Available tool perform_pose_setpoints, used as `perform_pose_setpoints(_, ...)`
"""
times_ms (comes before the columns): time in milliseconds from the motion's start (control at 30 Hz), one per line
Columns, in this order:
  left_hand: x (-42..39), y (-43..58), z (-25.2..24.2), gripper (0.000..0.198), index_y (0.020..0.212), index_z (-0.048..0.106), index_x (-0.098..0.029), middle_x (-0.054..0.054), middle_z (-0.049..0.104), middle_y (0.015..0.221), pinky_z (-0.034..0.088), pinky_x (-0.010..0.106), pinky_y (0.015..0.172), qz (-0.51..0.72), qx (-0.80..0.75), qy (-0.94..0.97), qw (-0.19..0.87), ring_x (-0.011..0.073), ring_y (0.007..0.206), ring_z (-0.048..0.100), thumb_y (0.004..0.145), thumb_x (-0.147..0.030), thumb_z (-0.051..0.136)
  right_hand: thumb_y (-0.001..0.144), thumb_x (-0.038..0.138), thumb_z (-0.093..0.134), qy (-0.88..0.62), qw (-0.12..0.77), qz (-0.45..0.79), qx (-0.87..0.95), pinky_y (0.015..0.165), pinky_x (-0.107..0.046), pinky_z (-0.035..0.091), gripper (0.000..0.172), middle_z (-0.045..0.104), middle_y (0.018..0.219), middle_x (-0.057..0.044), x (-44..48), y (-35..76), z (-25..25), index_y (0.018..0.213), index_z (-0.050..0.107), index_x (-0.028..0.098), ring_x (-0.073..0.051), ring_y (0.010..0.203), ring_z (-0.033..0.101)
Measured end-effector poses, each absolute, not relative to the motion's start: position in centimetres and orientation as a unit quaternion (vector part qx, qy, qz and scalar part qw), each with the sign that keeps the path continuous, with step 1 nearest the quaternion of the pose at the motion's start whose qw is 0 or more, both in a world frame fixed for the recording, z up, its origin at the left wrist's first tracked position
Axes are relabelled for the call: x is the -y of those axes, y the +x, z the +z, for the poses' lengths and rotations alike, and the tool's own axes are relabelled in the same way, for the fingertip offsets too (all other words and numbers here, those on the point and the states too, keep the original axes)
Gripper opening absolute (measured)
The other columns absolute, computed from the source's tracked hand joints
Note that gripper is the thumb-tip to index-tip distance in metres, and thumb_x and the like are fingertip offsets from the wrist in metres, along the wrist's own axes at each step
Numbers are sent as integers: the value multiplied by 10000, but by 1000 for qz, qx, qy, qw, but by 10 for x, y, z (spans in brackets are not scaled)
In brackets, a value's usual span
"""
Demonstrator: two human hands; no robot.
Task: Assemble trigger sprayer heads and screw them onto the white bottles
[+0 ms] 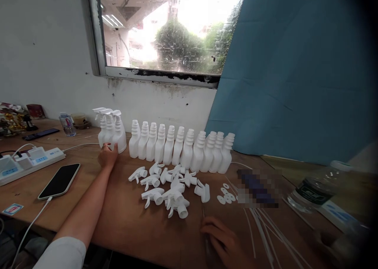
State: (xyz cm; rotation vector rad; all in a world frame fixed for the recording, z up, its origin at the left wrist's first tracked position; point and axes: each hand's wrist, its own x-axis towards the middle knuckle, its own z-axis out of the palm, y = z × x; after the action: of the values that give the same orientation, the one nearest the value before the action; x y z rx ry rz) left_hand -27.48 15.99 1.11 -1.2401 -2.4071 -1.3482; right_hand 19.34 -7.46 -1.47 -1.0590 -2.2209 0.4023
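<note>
My left hand [107, 154] reaches far forward and grips the base of an assembled white spray bottle [119, 134], one of three with trigger heads standing at the left end. To their right stands a row of several white bottles without heads [180, 147]. A heap of loose white trigger heads [168, 186] lies in front of the row. My right hand [226, 243] rests on the wooden table [126, 225] near the front edge, fingers curled over a thin white tube [206, 241]. Small white discs [226, 195] and several thin white tubes [262, 229] lie to its right.
A black phone [60, 180] on a cable and a white power strip [28, 160] lie at the left. A clear water bottle [317, 190] lies on its side at the right. A small bottle [67, 124] and clutter sit far left. Blue cloth [295, 72] hangs by the window.
</note>
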Motion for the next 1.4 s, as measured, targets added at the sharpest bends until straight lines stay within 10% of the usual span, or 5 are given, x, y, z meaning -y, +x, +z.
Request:
perform_pose_setpoints(633,-172,-279,6,471,1127,602,-129,185,679,1021,486,404,772,-383,800,-457,67,355,953,652,832,-495,575,926,124,380,-397,321,166,843,686,-208,500,230,607,864,-36,75,191,-12,788,538,218,-136,747,619)
perform_pose_setpoints(1400,-149,-254,26,395,1177,403,-186,147,539,1187,476,393,884,-654,512,-520,202,268,1095,569,868,-413,498,917,111,415,-405,325,141,843,798,-230,542,248,656,967,-54,74,196,-24,917,633,230,-159,877,664)
